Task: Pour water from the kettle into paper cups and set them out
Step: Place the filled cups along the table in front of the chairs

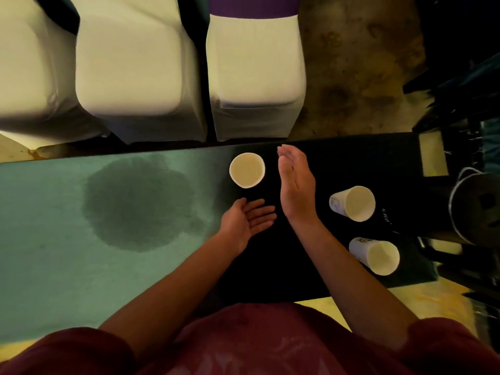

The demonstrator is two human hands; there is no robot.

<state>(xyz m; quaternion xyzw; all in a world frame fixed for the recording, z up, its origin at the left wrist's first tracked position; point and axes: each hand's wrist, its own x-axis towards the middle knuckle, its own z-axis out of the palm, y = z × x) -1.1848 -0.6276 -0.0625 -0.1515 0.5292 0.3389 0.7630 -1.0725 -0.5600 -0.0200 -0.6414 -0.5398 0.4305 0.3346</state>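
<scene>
Three cups upright on the table (pixel 54 212), none held. Far cup (pixel 247 170) near the far edge, just left of the right hand (pixel 296 185) and apart from it. Right hand flat and wide, fingers straight and together, on edge, tips pointing away, gripping nothing. Left hand (pixel 247 220) nearer the body, palm up, fingers loosely spread, empty too. Far cup just beyond those left fingertips, not touching. Two more to the right: middle cup (pixel 353 203) near the right wrist but clear of it, near cup (pixel 374 256) closer to the body, beside the right forearm. Dark wet patch (pixel 138 204) on the green cloth, well left of both hands. Round metal vessel (pixel 476 207) at the right edge, perhaps the kettle, too dim to tell. White chairs (pixel 135 63) beyond the table.
</scene>
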